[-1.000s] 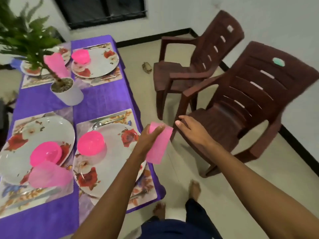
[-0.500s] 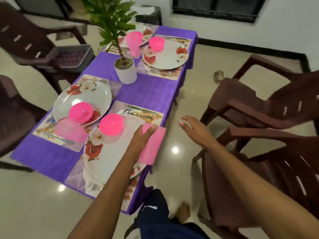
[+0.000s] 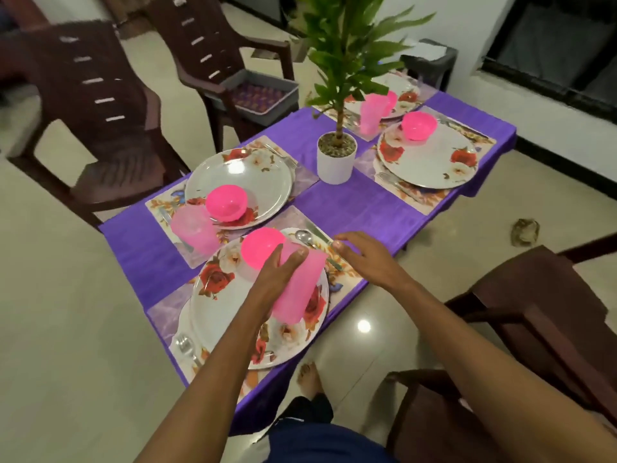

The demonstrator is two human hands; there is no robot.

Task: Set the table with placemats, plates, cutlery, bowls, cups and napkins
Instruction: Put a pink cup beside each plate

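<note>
While the purple table (image 3: 354, 202) carries four floral settings, the left hand (image 3: 278, 277) grips a pink cup (image 3: 298, 287) tilted above the nearest plate (image 3: 213, 315), beside its bowl (image 3: 262, 247); the right hand (image 3: 369, 257) hovers, fingers straight and apart.

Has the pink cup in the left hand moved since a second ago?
Yes. The pink cup came in from beyond the table edge and is now over the near plate.

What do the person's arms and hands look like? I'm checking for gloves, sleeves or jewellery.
Both forearms are bare as far as the frame shows: no sleeves, watch or bracelets. The left hand and right hand wear no gloves, and no rings are visible. Short, pale fingernails show on both.
</note>
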